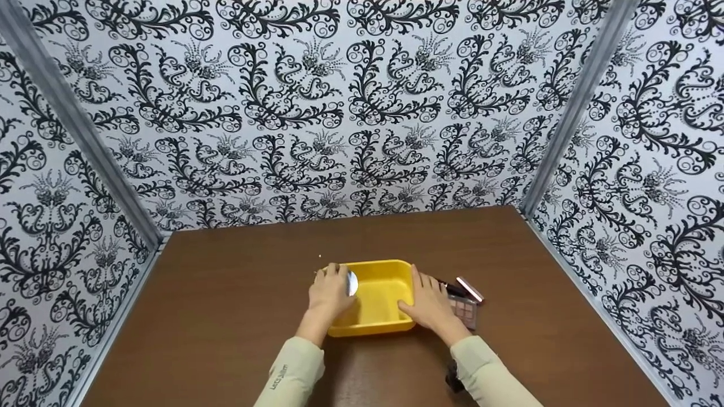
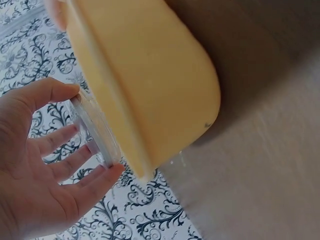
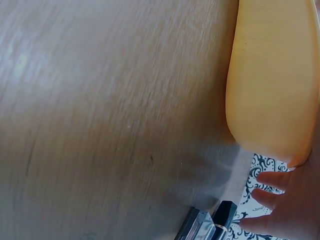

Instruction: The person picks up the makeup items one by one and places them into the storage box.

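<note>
A yellow plastic tub [image 1: 376,305] stands on the brown table, its open top facing up. At its left side my left hand [image 1: 330,291] holds a round clear disc-shaped case [image 2: 95,130] by its edge, thumb on one side and fingertips on the other. In the head view only a bright part of the case shows beyond that hand, over the tub's left side. On the opposite side my right hand [image 1: 427,299] holds the tub's rim, its thumb over the inner side and its fingers along the outside. The right wrist view hides that thumb.
Right of the tub lie an eyeshadow palette [image 1: 464,311], a black tube [image 1: 452,288] and a shiny pinkish slim case [image 1: 470,289]. A small black object [image 1: 453,377] is partly under the right sleeve. Patterned walls [image 1: 350,141] enclose the table's back and sides.
</note>
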Demonstrator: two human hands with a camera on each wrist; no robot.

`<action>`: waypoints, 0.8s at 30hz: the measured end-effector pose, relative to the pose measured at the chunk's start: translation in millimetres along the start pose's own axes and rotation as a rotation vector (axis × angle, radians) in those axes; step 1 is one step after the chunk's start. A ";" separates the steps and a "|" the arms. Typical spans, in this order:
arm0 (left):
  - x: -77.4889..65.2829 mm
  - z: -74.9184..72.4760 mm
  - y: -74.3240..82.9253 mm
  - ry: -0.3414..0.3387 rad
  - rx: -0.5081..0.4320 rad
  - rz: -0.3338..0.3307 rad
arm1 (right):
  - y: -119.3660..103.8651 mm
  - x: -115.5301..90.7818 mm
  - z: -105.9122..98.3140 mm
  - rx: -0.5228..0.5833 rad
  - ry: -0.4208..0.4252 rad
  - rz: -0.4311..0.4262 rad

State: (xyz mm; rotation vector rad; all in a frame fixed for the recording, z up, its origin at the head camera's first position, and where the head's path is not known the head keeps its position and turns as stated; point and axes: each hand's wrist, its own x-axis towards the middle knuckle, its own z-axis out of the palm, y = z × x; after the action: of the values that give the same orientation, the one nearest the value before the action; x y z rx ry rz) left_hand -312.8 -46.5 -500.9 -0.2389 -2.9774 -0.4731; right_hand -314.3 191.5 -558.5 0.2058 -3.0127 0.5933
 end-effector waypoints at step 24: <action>10.5 32.4 19.3 -0.041 -0.052 0.027 | -0.2 -0.4 -0.7 -0.010 0.027 -0.023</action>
State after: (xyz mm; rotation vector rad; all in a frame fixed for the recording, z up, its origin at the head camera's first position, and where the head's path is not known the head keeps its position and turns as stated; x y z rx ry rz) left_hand -322.7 -16.7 -524.2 -0.2965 -3.0006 -0.5499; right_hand -313.8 191.6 -557.9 0.2296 -2.9830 0.5739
